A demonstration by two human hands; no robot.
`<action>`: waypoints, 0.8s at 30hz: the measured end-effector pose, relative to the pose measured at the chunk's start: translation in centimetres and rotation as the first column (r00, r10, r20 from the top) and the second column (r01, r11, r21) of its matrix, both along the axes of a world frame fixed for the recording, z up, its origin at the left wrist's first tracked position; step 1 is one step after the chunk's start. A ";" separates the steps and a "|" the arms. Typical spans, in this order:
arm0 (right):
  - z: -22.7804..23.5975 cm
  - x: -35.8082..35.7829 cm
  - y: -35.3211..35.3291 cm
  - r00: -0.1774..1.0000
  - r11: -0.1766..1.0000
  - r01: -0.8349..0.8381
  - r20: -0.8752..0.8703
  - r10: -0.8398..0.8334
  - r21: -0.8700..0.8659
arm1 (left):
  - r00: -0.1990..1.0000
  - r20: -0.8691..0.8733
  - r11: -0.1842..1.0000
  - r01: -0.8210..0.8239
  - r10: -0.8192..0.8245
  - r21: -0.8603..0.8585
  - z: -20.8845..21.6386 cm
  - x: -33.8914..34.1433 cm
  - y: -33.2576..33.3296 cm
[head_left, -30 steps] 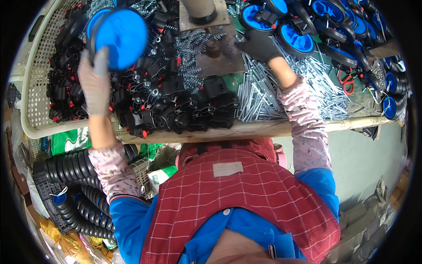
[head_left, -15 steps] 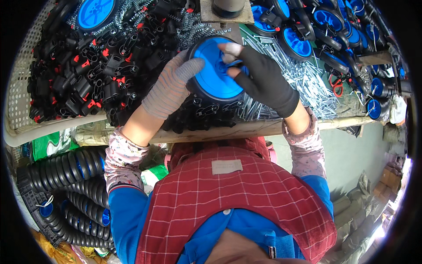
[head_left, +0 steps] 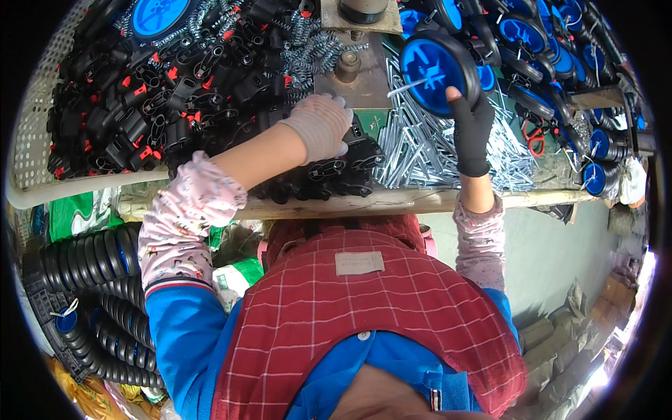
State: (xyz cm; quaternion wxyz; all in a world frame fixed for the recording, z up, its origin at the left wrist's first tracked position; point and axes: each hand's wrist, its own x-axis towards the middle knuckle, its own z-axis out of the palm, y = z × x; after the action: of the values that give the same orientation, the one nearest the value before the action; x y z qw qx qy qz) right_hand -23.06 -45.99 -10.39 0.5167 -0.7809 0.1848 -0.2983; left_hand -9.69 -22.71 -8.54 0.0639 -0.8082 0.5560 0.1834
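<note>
A blue wheel with a black tyre (head_left: 435, 70) is held up in my right hand (head_left: 473, 133), which wears a black fingerless glove. My thumb lies on the wheel's blue face, and a metal pin (head_left: 407, 87) sticks out from its hub. Below it lies a heap of loose metal pins (head_left: 427, 150). My left hand (head_left: 318, 128), in a pale striped glove, is lowered over black plastic clip parts (head_left: 308, 178) at the table's front. Its fingers are curled, and what is in them is hidden.
A press-like metal post (head_left: 362, 10) stands at the back over a plate with a metal stub (head_left: 348, 67). Black parts with red tabs (head_left: 133, 126) and springs (head_left: 308, 59) pile up at left. More blue wheels (head_left: 521, 33) and red-handled scissors (head_left: 535, 137) lie at right.
My left hand has let go of the wheel and dropped to the black parts. My right hand has carried the wheel to the right, and the pin in its hub now shows.
</note>
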 end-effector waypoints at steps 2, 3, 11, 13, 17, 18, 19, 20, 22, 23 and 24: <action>-1.3 0.2 -0.5 0.995 0.976 0.073 0.051 -0.086 0.206 | 0.997 0.080 0.992 0.007 -0.017 0.127 -0.9 -0.4 -1.3; -1.9 0.5 -0.6 0.994 0.975 0.045 0.087 -0.066 0.220 | 0.998 0.057 0.988 -0.007 -0.002 0.155 -1.1 -0.4 -1.6; -4.0 1.6 -0.1 0.970 0.934 -0.007 0.230 -0.081 0.358 | 0.758 -0.631 0.840 -0.441 0.162 -0.315 -0.5 2.9 0.9; -4.2 2.4 0.4 0.971 0.919 0.081 0.178 -0.160 0.385 | 0.341 -0.932 0.538 -0.811 0.120 -0.228 -0.8 3.2 1.0; -4.2 3.8 1.8 0.967 0.876 -0.025 0.234 -0.101 0.482 | -0.047 -0.998 0.268 -0.963 -0.051 0.032 -1.5 2.6 -0.2; -4.1 4.0 2.2 0.979 0.896 0.029 0.168 -0.115 0.444 | -0.058 -0.998 0.220 -0.974 -0.029 0.051 -1.5 2.4 -0.4; -4.0 4.1 2.6 0.975 0.909 0.045 0.181 -0.131 0.415 | -0.067 -0.997 0.198 -0.979 -0.040 0.058 -1.4 2.2 -0.6; -3.9 4.1 3.0 0.970 0.921 0.060 0.194 -0.145 0.385 | -0.079 -0.996 0.144 -0.987 -0.046 0.072 -1.4 2.0 -0.9; -3.6 4.1 3.6 0.973 0.942 0.083 0.177 -0.147 0.325 | -0.083 -0.995 0.145 -0.987 -0.051 0.075 -1.1 1.7 -1.2; -3.5 4.1 3.9 0.974 0.944 0.051 0.192 -0.119 0.327 | -0.101 -0.994 0.134 -0.987 -0.042 0.094 -0.9 1.7 -1.2; -3.4 4.1 4.0 0.971 0.945 0.027 0.214 -0.102 0.326 | -0.099 -0.995 0.133 -0.987 -0.020 0.096 -0.8 1.6 -1.3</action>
State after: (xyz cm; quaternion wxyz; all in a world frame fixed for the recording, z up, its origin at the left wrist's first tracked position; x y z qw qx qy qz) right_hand -18.92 -41.95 -13.81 0.6442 -0.6407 0.1959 -0.3689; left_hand -8.04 -23.97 -9.30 -0.7309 -0.5984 0.0055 0.3282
